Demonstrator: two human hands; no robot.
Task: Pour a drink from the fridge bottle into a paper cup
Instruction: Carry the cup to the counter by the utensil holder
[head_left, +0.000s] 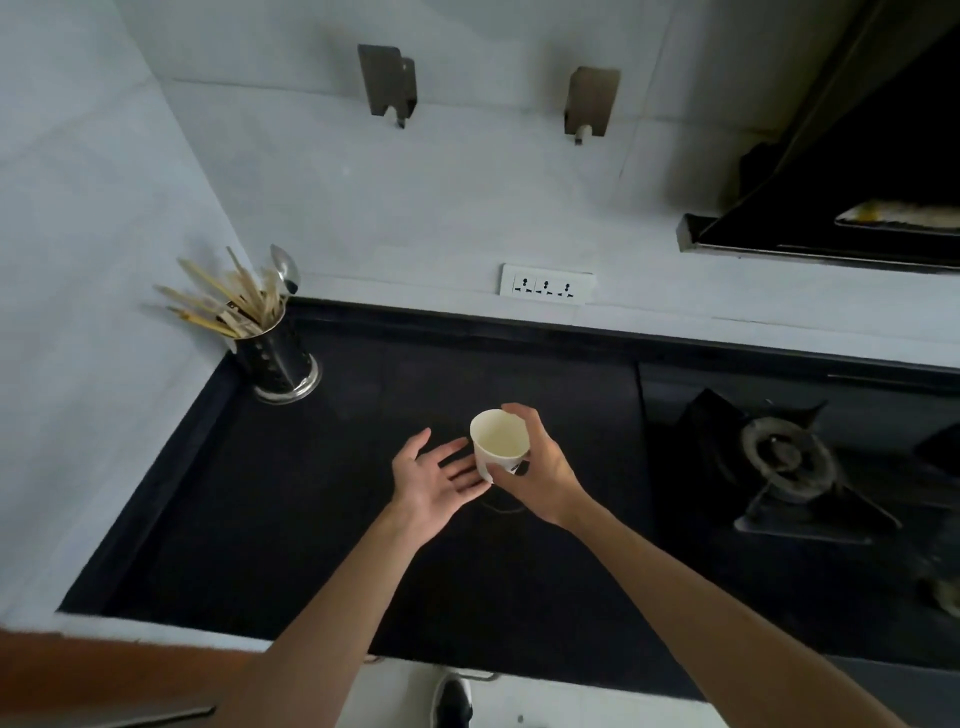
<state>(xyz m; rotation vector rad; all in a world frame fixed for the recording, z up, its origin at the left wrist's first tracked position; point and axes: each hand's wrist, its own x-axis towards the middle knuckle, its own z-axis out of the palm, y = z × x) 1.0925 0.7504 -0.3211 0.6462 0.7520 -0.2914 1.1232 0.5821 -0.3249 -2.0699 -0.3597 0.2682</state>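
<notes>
Paper cup (500, 439) sat mid-frame, above black counter (291, 519), tipped a little. Right hand (540, 467) wrapped fingers around cup. Left hand (434, 480) spread flat, holding nothing, fingertips just beside cup's left side.

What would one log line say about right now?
right hand: holds white paper cup, looks empty | left hand: open beside cup | place: over black countertop | pour: not begun

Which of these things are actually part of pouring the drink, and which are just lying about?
In use: white paper cup, gripped by the right hand; open left hand beside it. No bottle in view.
Lying about: steel utensil holder of wooden chopsticks, black gas burner, white wall socket.
</notes>
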